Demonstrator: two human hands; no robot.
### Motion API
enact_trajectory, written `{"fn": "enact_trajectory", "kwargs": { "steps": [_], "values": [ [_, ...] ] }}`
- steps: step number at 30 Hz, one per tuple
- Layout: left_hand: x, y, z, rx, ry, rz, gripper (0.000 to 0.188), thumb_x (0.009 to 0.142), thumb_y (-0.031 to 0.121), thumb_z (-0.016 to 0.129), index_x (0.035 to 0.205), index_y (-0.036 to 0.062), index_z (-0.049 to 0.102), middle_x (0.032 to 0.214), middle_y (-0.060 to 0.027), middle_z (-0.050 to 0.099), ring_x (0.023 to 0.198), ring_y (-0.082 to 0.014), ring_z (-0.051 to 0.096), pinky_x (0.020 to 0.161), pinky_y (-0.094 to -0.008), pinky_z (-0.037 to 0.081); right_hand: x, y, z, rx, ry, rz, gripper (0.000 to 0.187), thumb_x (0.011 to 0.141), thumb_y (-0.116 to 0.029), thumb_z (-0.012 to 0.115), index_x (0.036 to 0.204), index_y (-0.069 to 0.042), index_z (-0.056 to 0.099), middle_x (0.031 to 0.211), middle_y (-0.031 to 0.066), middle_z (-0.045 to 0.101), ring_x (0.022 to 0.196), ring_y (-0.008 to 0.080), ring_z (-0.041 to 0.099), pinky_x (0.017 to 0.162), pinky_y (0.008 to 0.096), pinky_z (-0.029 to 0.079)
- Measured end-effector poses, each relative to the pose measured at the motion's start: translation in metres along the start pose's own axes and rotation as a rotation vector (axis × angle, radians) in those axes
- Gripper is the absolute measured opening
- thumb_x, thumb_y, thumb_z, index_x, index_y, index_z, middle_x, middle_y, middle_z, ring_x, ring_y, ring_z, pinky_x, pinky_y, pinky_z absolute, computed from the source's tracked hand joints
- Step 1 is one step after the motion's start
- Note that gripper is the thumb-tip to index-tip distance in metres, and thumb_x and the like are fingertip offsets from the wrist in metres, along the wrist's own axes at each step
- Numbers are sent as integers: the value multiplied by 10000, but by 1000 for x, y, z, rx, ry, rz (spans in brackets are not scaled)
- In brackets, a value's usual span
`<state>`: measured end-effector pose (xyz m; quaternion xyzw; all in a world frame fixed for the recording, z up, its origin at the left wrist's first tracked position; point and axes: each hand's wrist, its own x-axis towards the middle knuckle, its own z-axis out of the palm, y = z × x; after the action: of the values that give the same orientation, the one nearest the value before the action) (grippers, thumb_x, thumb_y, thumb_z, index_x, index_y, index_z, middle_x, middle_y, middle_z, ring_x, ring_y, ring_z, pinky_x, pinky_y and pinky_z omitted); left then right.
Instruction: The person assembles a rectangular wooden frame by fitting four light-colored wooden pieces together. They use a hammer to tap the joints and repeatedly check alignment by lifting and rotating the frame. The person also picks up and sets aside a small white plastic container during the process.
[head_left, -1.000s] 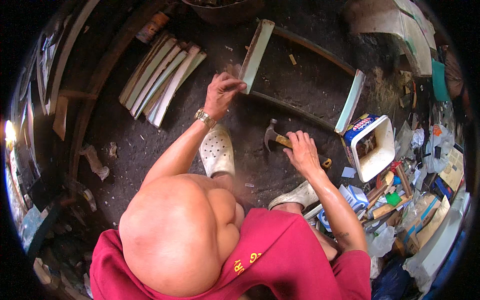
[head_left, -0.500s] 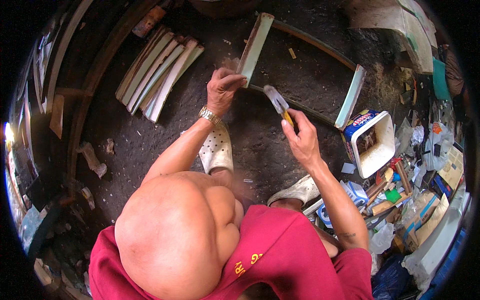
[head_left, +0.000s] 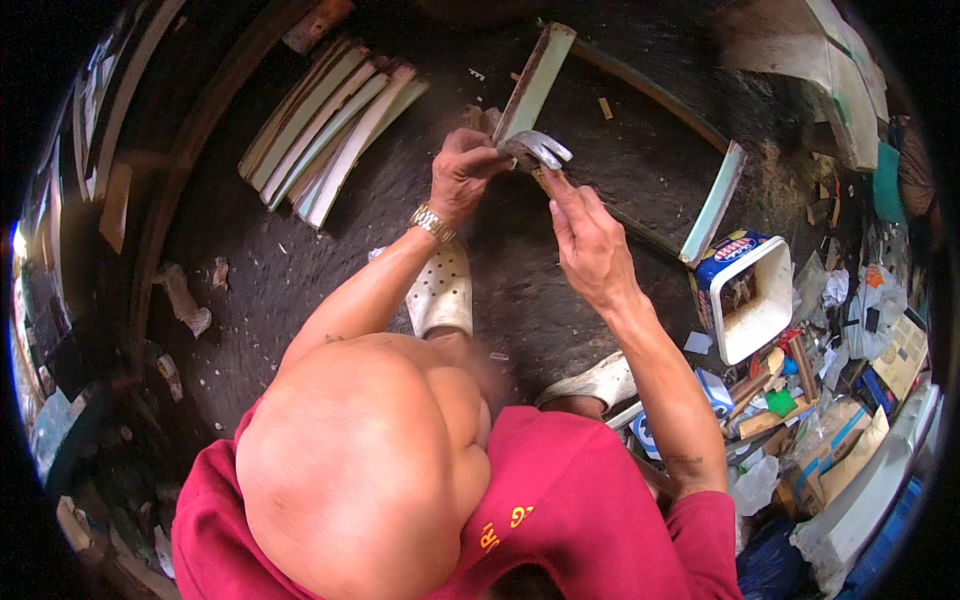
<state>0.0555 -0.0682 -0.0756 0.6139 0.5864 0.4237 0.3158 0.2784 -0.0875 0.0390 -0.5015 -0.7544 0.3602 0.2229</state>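
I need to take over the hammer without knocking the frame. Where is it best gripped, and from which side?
Grip the hammer low on its wooden handle, where the right hand already holds it, coming from the near right side. The metal head sits up against the pale green board, and the left hand crowds that end, so only the handle end looks free.

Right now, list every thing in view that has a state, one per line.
Hammer: raised, held in the right hand, head at the wooden frame.
Left hand: gripping the wooden frame's near end.
Wooden frame: lying flat on the dirt floor.
Planks: stacked side by side, lying flat.
White box: open, top up.
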Motion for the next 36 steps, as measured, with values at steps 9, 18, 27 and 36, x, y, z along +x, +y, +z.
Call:
{"fn": "enact_trajectory", "kwargs": {
  "steps": [9, 18, 27, 36],
  "values": [
    [0, 0, 5, -61, 34, -66, 215, 775, 158, 881, 976, 134, 808, 977, -81, 664, 905, -254, 663, 754, -357, 535, -2, -2, -1, -132, -12, 2, 613, 999, -81, 575, 1566, -271, 439, 968, 168, 597, 738, 406, 681, 658, 519, 591],
    [-1, 0, 4, -60, 32, -61, 211, 770, 142, 882, 964, 120, 803, 986, -72, 660, 953, -257, 645, 773, -366, 531, -2, -2, 3, -170, 16, -49, 588, 986, -63, 585, 1537, -242, 485, 978, 170, 595, 734, 403, 681, 643, 509, 592],
    [-1, 1, 5, -4, 28, -44, 198, 770, 151, 879, 955, 146, 811, 987, -73, 658, 958, -267, 643, 779, -376, 534, -4, 0, 4, -158, 59, -80, 586, 985, -69, 574, 1537, -242, 483, 984, 170, 594, 734, 397, 686, 642, 504, 594],
    [0, -3, 3, 7, 29, 23, 203, 770, 160, 877, 959, 144, 803, 990, -75, 657, 963, -273, 643, 785, -381, 537, -4, -1, 9, -194, 48, -58, 550, 1011, -95, 545, 1534, -253, 486, 986, 177, 596, 728, 418, 686, 648, 514, 597]
  ]
}}
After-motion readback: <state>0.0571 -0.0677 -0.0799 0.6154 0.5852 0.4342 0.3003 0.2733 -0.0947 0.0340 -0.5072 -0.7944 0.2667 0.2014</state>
